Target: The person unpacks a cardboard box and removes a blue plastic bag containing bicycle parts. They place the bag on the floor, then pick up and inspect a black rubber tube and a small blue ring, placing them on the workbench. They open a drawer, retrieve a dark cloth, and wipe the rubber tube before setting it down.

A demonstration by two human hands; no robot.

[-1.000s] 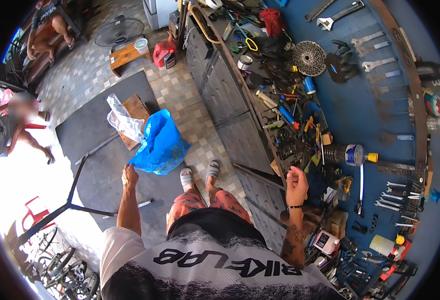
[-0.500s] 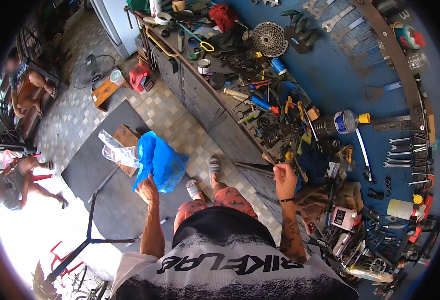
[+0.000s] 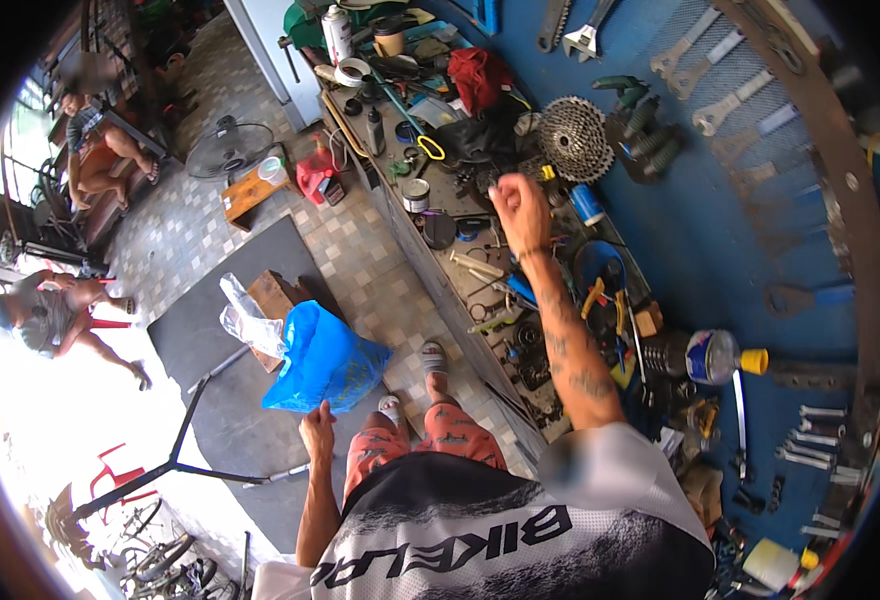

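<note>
My left hand (image 3: pixel 317 433) is closed at the near edge of a bulging blue plastic bag (image 3: pixel 335 355), gripping its edge. A clear plastic bag (image 3: pixel 252 325) lies against its left side, next to a wooden block (image 3: pixel 275 297). Stretched out over the cluttered workbench, my right hand (image 3: pixel 522 215) has its fingers curled together. What they hold, if anything, is too small to make out. Around that hand are a black cloth-like heap (image 3: pixel 475 140), a large bicycle cassette (image 3: pixel 576 138) and a blue can (image 3: pixel 587 205).
Tools and parts crowd the workbench (image 3: pixel 440 270) on my right; wrenches (image 3: pixel 735 105) hang on the blue wall. A dark mat (image 3: pixel 195 330) with a black metal stand (image 3: pixel 175 465) lies to the left. A fan (image 3: pixel 228 150) stands beyond. Two people (image 3: pixel 60 315) sit at far left.
My right hand has reached forward from the bench's near edge to above its tools. My left hand has drawn slightly nearer to me, and the blue bag has shifted with it. The view has turned.
</note>
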